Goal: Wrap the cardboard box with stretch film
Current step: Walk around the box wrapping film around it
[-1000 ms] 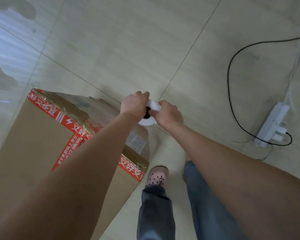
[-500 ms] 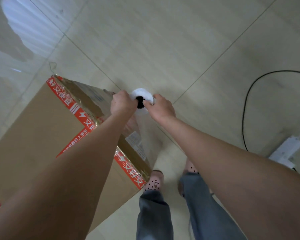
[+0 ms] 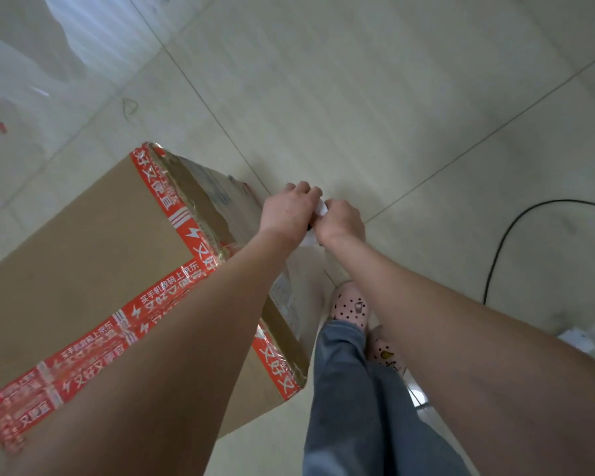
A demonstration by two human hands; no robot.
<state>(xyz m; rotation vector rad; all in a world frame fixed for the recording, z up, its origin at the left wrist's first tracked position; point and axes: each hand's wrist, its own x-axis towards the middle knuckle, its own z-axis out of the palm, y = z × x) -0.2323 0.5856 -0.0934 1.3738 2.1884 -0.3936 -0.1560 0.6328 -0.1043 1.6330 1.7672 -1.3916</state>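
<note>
Our left hand (image 3: 291, 211) and right hand (image 3: 340, 221) clutched the film roll (image 3: 321, 207), seemingly upright. The cardboard box (image 3: 83, 242) stood leftward, nearest the left hand.

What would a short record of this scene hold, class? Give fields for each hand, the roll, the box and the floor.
left hand: grips the film roll
right hand: grips the same roll
film roll: white, mostly hidden between the hands
cardboard box: on the floor, edges sealed with red tape
floor: pale tiles, black cable at the right
</note>
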